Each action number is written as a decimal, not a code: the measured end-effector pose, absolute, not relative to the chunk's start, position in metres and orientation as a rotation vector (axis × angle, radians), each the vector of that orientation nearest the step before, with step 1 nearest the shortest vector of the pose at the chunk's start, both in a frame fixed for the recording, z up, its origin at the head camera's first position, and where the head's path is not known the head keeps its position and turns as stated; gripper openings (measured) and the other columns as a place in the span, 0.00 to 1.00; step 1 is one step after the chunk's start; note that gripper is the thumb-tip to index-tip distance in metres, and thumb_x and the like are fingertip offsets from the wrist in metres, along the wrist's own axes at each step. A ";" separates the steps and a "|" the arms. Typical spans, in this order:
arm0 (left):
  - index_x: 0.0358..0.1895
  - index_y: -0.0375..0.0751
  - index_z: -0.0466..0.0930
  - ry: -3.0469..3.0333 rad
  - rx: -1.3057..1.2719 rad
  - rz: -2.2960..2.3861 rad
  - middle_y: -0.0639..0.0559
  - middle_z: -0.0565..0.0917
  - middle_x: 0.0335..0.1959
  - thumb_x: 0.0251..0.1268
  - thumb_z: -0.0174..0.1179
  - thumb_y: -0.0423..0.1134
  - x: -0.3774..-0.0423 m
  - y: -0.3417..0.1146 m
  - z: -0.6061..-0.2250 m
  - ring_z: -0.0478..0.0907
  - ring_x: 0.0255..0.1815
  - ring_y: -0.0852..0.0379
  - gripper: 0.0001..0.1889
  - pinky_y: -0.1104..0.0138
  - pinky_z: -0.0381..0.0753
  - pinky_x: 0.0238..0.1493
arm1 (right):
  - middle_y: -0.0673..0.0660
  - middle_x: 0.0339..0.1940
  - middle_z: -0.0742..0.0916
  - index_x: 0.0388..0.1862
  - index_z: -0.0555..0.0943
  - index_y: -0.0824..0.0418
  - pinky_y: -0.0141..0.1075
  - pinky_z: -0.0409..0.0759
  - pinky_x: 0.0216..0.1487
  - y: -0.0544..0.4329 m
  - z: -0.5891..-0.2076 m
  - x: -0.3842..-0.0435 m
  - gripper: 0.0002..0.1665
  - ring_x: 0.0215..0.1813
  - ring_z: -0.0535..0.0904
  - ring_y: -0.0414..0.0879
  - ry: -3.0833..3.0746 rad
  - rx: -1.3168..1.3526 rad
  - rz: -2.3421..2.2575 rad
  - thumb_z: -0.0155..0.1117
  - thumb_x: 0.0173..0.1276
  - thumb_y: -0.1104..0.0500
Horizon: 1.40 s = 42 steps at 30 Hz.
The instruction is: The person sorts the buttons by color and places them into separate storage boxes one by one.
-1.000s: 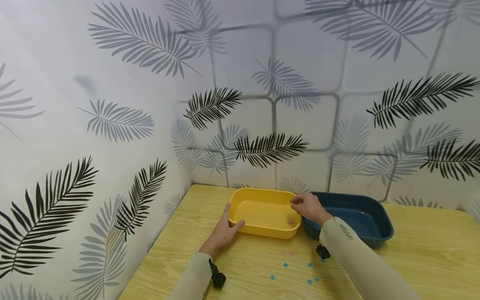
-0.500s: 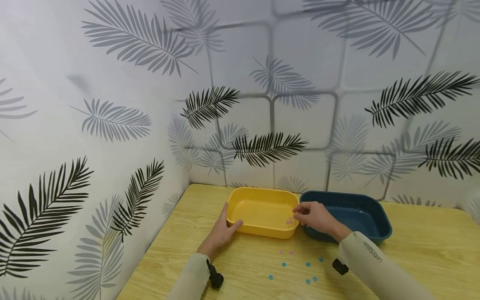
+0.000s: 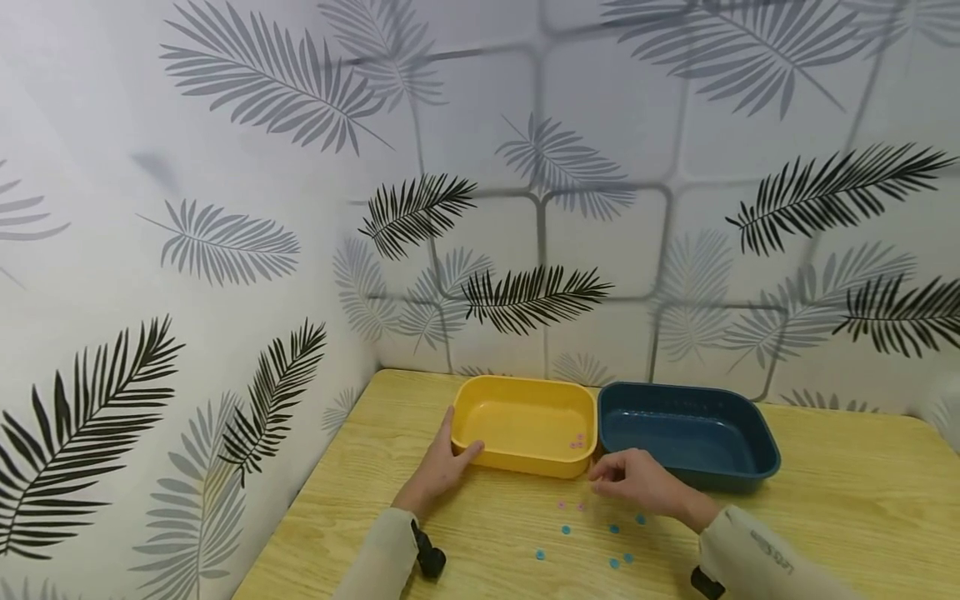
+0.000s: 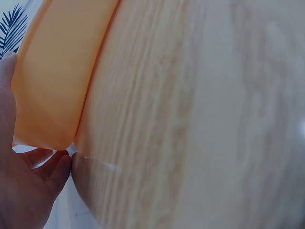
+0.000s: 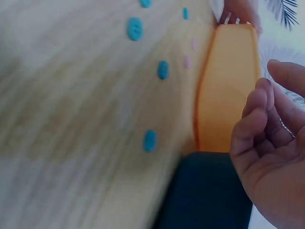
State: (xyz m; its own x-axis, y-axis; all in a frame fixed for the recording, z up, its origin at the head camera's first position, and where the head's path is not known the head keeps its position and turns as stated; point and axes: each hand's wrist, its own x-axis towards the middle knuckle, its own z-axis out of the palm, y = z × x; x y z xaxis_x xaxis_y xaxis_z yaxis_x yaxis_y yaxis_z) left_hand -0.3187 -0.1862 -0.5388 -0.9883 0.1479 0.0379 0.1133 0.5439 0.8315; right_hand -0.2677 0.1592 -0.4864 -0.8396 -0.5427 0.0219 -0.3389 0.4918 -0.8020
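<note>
While the left hand [image 3: 441, 469] grips the yellow tray's [image 3: 517, 460] left end, the right hand [image 3: 641, 483] hangs off its near-right corner, fingers loosely curled, seemingly holding nothing. Sorting looks partway: three pink buttons [image 3: 580, 444] inside; two pink, six blue buttons [image 3: 614, 528] left nearer than the right hand. Dark blue tray [image 3: 727, 480] rim crowds beyond; bare table [image 3: 862, 500] rightward.

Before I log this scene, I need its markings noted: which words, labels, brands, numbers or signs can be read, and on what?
"Let…", seemingly, on the right sleeve; the rest is too blurred to read.
Yellow tray, dark blue tray, small discs: no readable text.
</note>
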 end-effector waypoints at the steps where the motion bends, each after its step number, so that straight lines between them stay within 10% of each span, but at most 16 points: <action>1: 0.76 0.44 0.34 2.731 0.227 1.461 0.41 0.45 0.76 0.61 0.54 0.64 -0.319 -0.186 -0.539 0.47 0.74 0.43 0.51 0.48 0.49 0.69 | 0.49 0.27 0.82 0.41 0.84 0.65 0.31 0.71 0.25 0.159 -0.488 -0.267 0.13 0.25 0.72 0.38 2.499 -0.761 -1.259 0.65 0.65 0.56; 42: 0.76 0.44 0.33 2.726 0.244 1.466 0.42 0.44 0.76 0.63 0.55 0.61 -0.318 -0.186 -0.538 0.47 0.74 0.44 0.50 0.49 0.49 0.70 | 0.44 0.25 0.80 0.41 0.84 0.62 0.30 0.73 0.28 0.147 -0.525 -0.272 0.11 0.26 0.71 0.34 2.528 -0.910 -1.114 0.69 0.60 0.60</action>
State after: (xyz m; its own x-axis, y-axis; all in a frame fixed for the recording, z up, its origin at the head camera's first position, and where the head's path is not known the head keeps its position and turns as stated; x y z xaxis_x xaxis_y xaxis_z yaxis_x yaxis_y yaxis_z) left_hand -0.3183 -0.1864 -0.5380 -0.9869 0.1556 0.0420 0.1209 0.5422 0.8315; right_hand -0.2715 0.1472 -0.5250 -0.7799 -0.6249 0.0357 -0.4481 0.5177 -0.7288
